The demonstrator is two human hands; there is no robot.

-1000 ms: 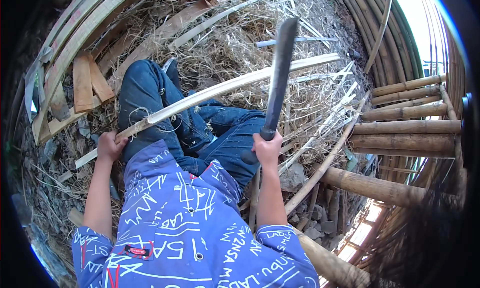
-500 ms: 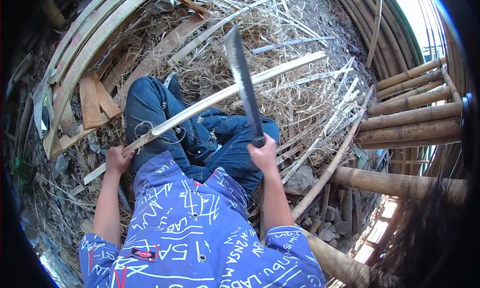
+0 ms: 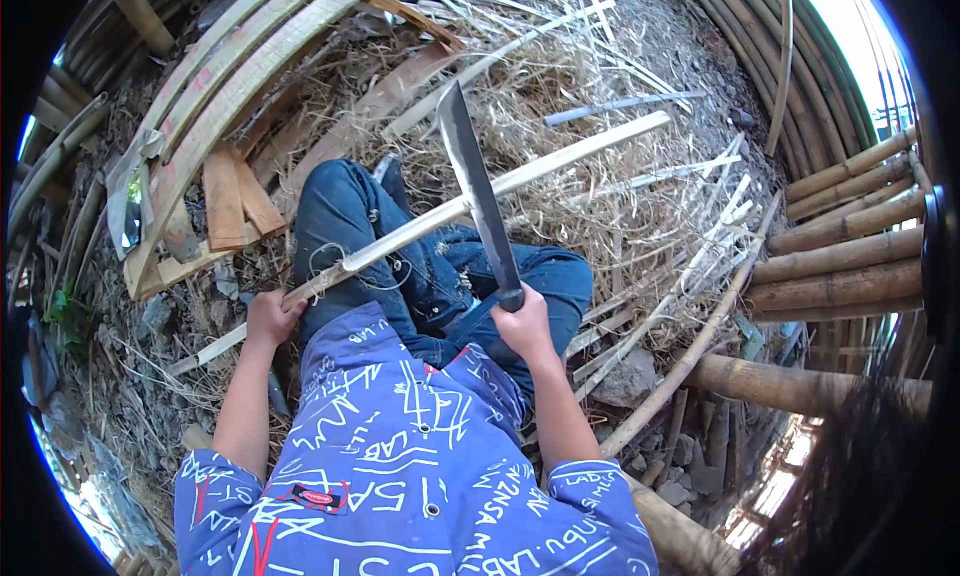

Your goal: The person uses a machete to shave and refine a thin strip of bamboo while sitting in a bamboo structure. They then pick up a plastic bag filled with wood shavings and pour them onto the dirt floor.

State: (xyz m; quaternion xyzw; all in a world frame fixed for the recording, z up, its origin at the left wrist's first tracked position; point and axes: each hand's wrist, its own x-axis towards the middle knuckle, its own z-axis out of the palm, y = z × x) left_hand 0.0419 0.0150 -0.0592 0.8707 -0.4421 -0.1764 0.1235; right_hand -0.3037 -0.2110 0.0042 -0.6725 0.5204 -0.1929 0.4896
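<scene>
A long pale strip of split bamboo or wood lies slanted across my bent legs, from low left to upper right. My left hand is closed round it near its lower end. The handle of a machete is in the grip of my right hand, above my right thigh. Its long dark blade points away from me and crosses over the strip near the middle; whether edge and strip touch I cannot tell. A thin curled shaving hangs on the strip by my left knee.
Dry shavings cover the ground ahead. Long planks and short wood pieces lie at the left. Stacked bamboo poles and a thick bamboo pole are at the right. A stone sits beside my right arm.
The whole scene has shifted rightward in the picture. The machete blade has moved a little along the strip toward my left hand and leans more to the left. Both hands keep their holds.
</scene>
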